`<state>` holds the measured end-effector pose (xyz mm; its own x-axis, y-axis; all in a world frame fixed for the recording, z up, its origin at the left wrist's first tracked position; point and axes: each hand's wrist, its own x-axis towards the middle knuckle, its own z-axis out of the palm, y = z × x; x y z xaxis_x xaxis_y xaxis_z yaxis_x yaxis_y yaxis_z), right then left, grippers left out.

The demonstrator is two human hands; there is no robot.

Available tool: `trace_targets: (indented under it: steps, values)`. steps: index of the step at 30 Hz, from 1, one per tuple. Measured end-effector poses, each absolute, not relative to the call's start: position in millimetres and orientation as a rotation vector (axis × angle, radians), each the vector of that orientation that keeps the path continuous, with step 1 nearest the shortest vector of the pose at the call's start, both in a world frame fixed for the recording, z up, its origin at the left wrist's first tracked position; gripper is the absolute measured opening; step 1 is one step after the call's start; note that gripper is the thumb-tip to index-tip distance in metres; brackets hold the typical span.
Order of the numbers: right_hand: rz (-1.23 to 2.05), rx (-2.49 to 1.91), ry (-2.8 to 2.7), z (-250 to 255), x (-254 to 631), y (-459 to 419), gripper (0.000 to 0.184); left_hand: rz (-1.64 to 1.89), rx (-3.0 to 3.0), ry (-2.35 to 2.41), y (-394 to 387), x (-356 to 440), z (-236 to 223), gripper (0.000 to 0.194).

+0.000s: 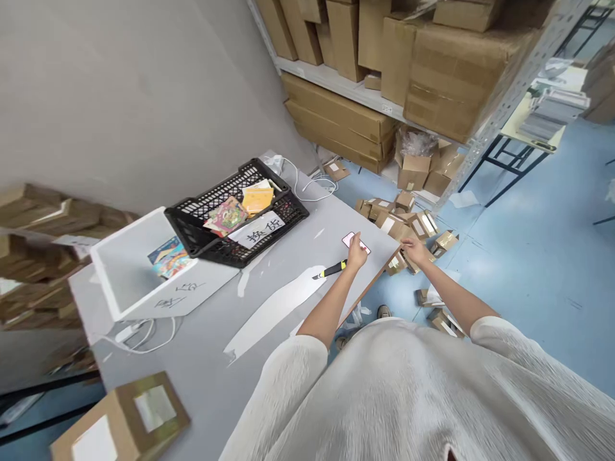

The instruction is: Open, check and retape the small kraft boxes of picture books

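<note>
My left hand (pixel 356 255) is closed over a smartphone (pixel 350 239) with a lit pale screen, at the near right part of the grey table (pixel 331 218). Its fingers cover the middle of the phone; whether the phone is lifted off the surface I cannot tell. Just left of that hand lies a black and yellow utility knife (pixel 332 269), its tip towards a long white patch on the tabletop. At the table's right corner is my right hand (pixel 416 250), fingertips pressed together beside the edge. What they may hold is too small to make out.
A black plastic crate (pixel 273 238) with colourful packets and a white bin (pixel 144 306) stand along the back. White cables and a cardboard box (pixel 144 416) share the table. Small cartons (pixel 391 221) litter the blue floor beside a shelf of large boxes (pixel 456 77).
</note>
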<state>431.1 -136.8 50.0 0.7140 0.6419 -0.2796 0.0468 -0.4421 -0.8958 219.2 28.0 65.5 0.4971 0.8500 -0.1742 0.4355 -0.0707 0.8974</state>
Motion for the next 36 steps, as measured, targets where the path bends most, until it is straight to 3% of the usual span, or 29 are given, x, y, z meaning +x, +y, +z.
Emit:
trace_targets:
  steps: [9,19,27,36]
  values:
    - [0.926,-1.877,-0.756,26,388,-101,0.036,0.566,1.619,1.317,18,138,57,0.076]
    - [1.067,-1.780,-1.045,36,295,-41,0.036,0.740,1.526,1.506,-3,25,62,0.061]
    - [1.191,-1.667,-1.355,49,160,-12,0.036,0.943,1.375,1.654,-46,-110,62,0.058]
    - [1.385,-1.536,-1.517,42,-20,-43,0.037,1.071,1.219,1.873,-131,-277,53,0.056]
